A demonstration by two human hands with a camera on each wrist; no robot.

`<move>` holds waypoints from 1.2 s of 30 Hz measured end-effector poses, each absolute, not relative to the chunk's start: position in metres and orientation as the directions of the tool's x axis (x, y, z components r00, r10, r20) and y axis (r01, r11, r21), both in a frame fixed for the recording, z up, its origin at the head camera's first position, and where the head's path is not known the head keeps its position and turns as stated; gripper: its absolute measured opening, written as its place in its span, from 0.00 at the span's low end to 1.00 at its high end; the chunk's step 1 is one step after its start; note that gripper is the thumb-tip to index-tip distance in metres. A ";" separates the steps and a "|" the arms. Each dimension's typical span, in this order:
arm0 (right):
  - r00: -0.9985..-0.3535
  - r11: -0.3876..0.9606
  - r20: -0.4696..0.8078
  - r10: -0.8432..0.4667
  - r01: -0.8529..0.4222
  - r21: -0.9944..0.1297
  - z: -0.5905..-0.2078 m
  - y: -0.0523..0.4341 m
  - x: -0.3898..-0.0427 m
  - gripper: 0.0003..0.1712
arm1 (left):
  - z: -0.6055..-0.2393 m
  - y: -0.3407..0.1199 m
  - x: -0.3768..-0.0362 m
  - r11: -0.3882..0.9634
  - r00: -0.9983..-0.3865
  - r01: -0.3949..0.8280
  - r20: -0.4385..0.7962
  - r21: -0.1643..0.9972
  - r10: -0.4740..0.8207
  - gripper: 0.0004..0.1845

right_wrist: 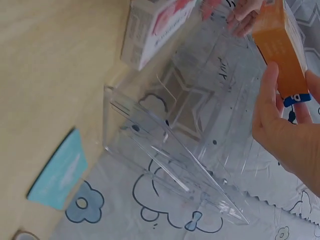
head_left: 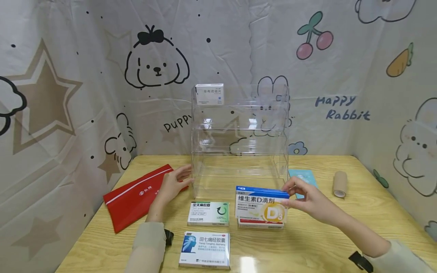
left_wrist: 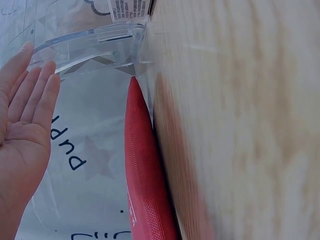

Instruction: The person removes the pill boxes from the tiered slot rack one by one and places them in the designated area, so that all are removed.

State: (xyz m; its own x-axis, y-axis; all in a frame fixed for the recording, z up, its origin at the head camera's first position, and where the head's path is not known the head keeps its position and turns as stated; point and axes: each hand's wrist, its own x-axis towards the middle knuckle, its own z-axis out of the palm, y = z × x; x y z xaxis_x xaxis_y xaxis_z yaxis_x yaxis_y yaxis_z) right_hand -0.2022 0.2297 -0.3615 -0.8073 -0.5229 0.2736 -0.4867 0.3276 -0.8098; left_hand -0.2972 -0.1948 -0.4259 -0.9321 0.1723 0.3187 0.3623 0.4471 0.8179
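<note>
A clear acrylic tiered display rack stands upright at the middle back of the table. My left hand is at its left side, fingertips right at the side wall; in the left wrist view the fingers are straight. My right hand pinches the right end of a vitamin D drops box, white and blue in the head view, with an orange side in the right wrist view. The box is raised in front of the rack's lower right. Behind it a white-and-red medicine box is partly hidden.
A white medicine box sits on the rack's top tier, at left. Two capsule boxes, one green-and-white and one blue-and-white, lie in front. A red pouch is at left; a teal packet and cardboard roll are at right.
</note>
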 end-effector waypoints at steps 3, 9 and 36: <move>-0.787 0.307 0.223 -0.576 -0.461 -0.833 -0.368 0.231 -0.196 0.11 | -0.426 -0.195 -0.297 0.460 -0.933 0.359 0.316 0.812 0.170 0.28; -0.748 0.283 0.133 -0.650 -0.401 -0.871 -0.383 0.233 -0.188 0.11 | -0.418 -0.191 -0.289 0.486 -0.941 0.339 0.296 0.806 0.166 0.28; -0.731 0.326 0.021 -0.682 -0.329 -0.886 -0.421 0.240 -0.174 0.11 | -0.425 -0.196 -0.295 0.471 -0.946 0.325 0.274 0.820 0.174 0.29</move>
